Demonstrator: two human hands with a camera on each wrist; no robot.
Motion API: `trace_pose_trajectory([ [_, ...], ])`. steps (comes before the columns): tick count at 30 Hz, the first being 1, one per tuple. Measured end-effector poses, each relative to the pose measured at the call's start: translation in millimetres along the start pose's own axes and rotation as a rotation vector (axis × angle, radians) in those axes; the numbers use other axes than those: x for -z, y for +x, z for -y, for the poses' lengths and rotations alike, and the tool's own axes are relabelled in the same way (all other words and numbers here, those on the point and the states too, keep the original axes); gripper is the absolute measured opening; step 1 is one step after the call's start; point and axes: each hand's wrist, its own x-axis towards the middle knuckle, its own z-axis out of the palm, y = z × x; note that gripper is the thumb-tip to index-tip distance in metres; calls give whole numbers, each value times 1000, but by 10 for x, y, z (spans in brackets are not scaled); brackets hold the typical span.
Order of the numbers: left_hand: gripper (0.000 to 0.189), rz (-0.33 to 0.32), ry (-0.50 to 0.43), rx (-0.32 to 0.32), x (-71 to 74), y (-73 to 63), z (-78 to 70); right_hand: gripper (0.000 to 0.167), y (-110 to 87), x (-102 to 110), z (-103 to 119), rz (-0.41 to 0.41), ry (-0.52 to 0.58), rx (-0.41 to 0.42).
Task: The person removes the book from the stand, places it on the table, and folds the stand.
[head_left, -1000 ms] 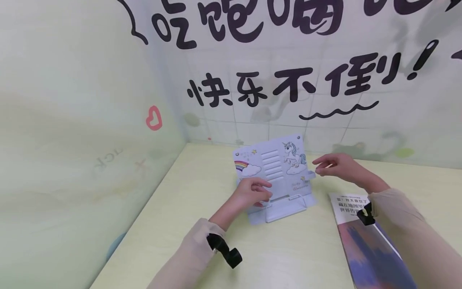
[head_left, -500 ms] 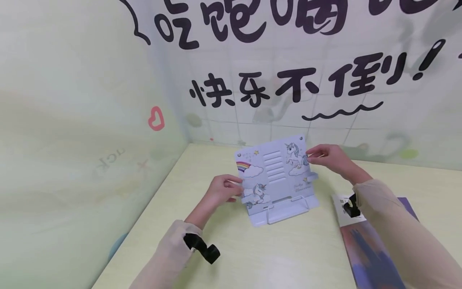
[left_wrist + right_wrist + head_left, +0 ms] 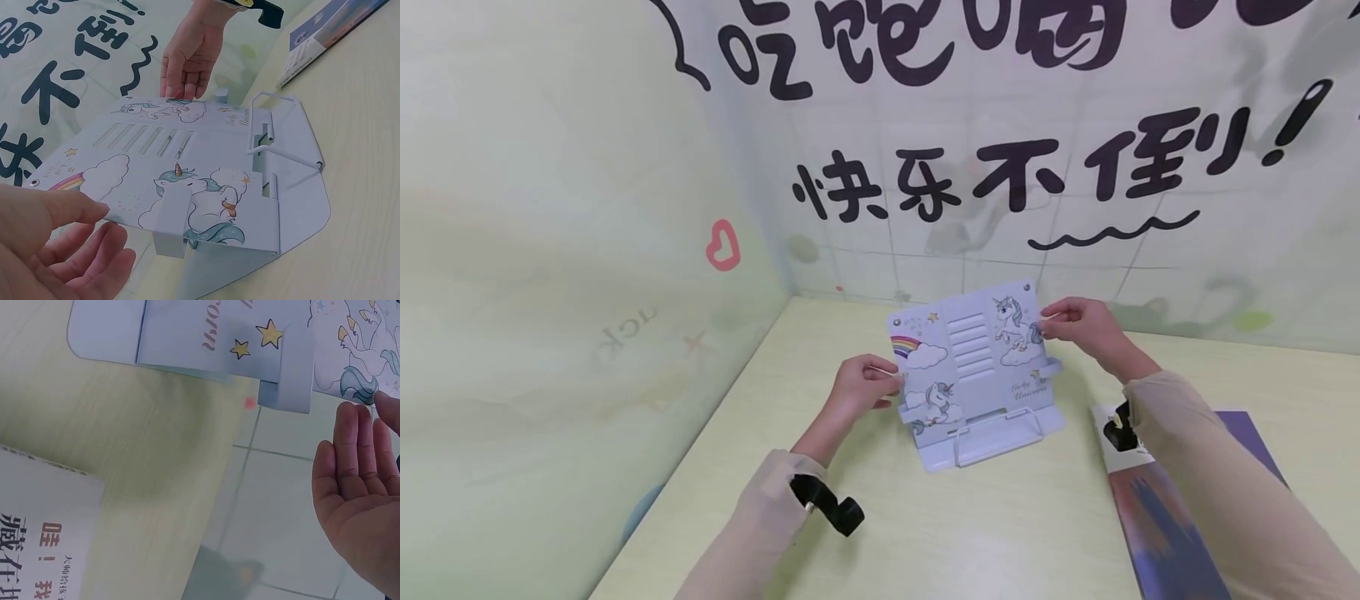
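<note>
A pale lilac book stand (image 3: 981, 393) with unicorn, rainbow and star prints stands tilted back on the table in the head view. Its ledge and wire page holder (image 3: 287, 156) face the near side. My left hand (image 3: 857, 387) pinches the panel's left edge, thumb in front and fingers behind, as the left wrist view also shows. On the opposite edge, beside the upper unicorn, my right hand (image 3: 1092, 333) pinches with thumb and fingertips. A side clip (image 3: 295, 369) juts from that edge below the right hand.
A book (image 3: 1161, 508) with a white and blue-pink cover lies on the table (image 3: 985, 533) at the right, partly under the right sleeve. Behind the stand rises a wall (image 3: 865, 267) with large black lettering, and another wall (image 3: 565, 300) borders the left.
My left hand has moved left from in front of the panel to its left edge. My right hand has moved left and up onto the right edge. Both now grip the stand.
</note>
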Motion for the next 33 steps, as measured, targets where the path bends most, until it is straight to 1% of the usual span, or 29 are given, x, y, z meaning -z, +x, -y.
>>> trace_pose_trajectory([
  [8, 14, -1, -37, -41, -43, 26, 31, 38, 26, -39, -23, 1, 1, -24],
  [11, 14, 5, -69, -61, -54, 35, 50, 38, 21, -49, -14, 4, -9, -19],
  [17, 14, 58, -182, -90, -76, 68, 104, 38, 12, -51, -13, 8, -21, -12],
  [20, 13, 82, -213, -104, -101, 97, 130, 39, 3, -39, -26, 5, -30, -9],
  [23, 12, 88, -217, -119, -140, 132, 143, 38, -10, -18, -48, -2, -41, -7],
  [26, 11, 79, -200, -134, -186, 167, 138, 37, -32, 6, -74, -9, -42, -3],
  [33, 10, 59, -163, -133, -266, 249, 98, 37, -118, 75, -146, -23, -50, 16],
])
